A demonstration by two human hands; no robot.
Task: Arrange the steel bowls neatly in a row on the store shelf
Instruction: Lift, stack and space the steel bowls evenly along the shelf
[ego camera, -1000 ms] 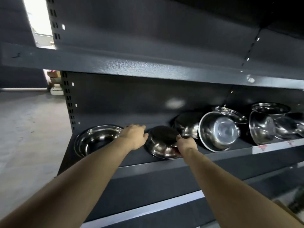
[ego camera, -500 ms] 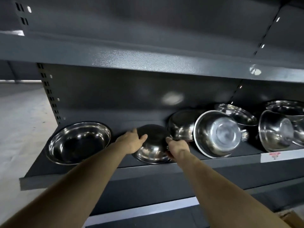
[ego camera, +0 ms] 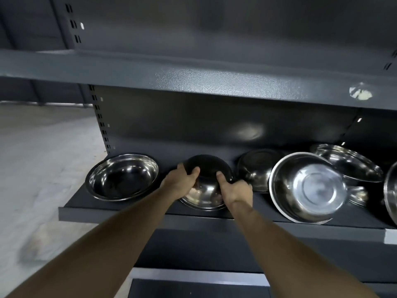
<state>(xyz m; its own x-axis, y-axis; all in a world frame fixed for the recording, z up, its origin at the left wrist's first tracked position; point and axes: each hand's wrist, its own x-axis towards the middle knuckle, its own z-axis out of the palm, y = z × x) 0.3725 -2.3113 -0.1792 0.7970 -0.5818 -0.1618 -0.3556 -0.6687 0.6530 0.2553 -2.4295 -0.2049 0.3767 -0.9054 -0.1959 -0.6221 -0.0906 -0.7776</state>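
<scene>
Both my hands grip one steel bowl (ego camera: 207, 190) that is tipped with its base toward me, on the dark shelf (ego camera: 137, 214). My left hand (ego camera: 181, 182) holds its left side and my right hand (ego camera: 235, 191) its right side. To its left an upright steel bowl (ego camera: 122, 176) sits flat near the shelf's left end. To its right another bowl (ego camera: 256, 169) leans with its base showing. A larger bowl (ego camera: 307, 188) stands on its rim, opening toward me. Behind it a tilted bowl (ego camera: 348, 162) rests higher up.
The upper shelf board (ego camera: 193, 78) overhangs the bowls. The shelf's left end drops off to a pale floor (ego camera: 43, 168). Another bowl edge (ego camera: 392, 198) shows at the far right. A lower shelf level (ego camera: 197, 276) lies beneath my arms.
My view has moved closer and shifted left. Both hands have kept hold of the bowl and it now tips with its base more toward me, nearer the upright bowl.
</scene>
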